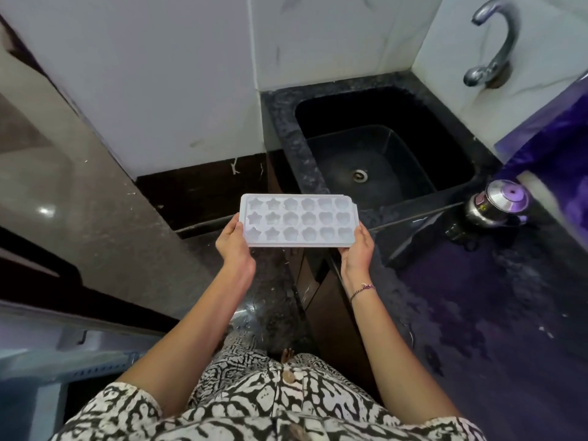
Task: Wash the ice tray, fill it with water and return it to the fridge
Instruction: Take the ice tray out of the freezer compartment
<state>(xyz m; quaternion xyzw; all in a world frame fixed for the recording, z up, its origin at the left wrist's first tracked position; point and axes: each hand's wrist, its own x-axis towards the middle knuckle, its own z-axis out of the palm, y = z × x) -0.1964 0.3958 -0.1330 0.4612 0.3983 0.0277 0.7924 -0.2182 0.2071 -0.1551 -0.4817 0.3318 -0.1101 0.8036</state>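
Ice tray (pixel 299 220), level, gripped at both ends by left hand (pixel 234 241) and right hand (pixel 356 249); carried toward sink (pixel 318 173), washing judged next.

Home kitchen: black sink (pixel 281 122) at 1 o'clock, wall tap (pixel 501 43) at 2 o'clock, steel pot (pixel 494 205) on dark stone counter (pixel 493 297) at 3 o'clock.

We stretch both bare arms forward, forearms drawing slightly together. Our left hand (pixel 234 241) grips one short end of the ice tray (pixel 299 221), thumb on its rim. Our right hand (pixel 357 249) grips the opposite end the same way. The fingers underneath are hidden, probably curled. A thread bracelet (pixel 362 289) circles our right wrist.
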